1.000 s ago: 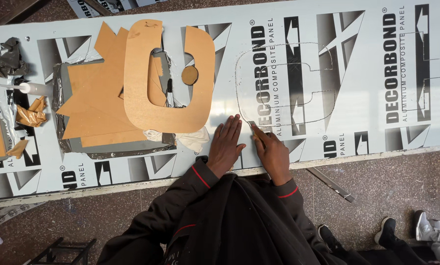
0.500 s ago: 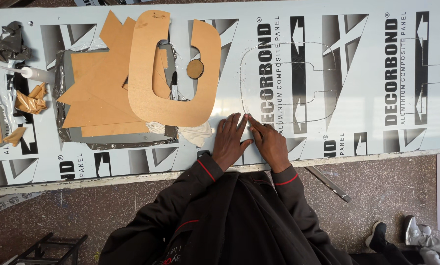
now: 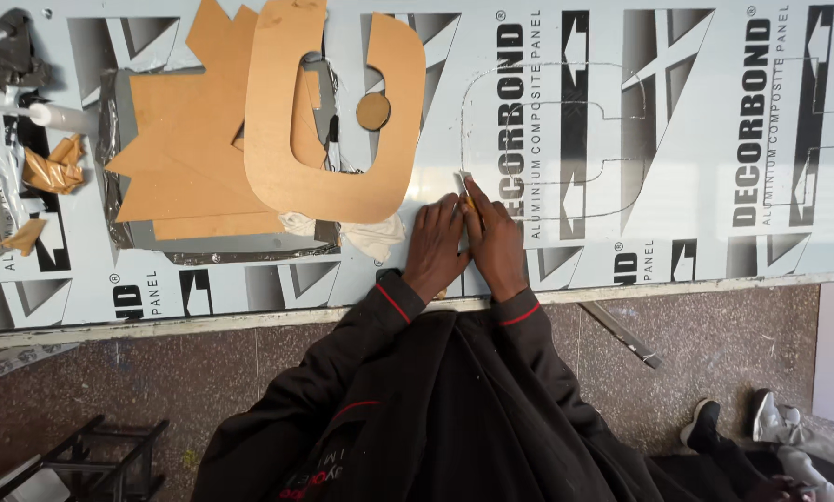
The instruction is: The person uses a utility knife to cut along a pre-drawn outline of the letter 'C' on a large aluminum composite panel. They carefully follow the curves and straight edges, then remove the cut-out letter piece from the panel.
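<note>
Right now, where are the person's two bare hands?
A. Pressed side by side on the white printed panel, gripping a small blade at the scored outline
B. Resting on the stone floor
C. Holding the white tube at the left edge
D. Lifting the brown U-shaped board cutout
A: the left hand and right hand lie together on the white printed panel, with a small blade at the scored outline.

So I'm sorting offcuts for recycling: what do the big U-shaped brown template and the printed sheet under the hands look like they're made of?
The U-shaped template looks like thin fibreboard or stiff card: flat matte tan, clean cut edges, no grain visible. The printed sheet seems a rigid panel under a glossy protective film; its core does not show. Both hands, left hand and right hand, press on it.
</note>
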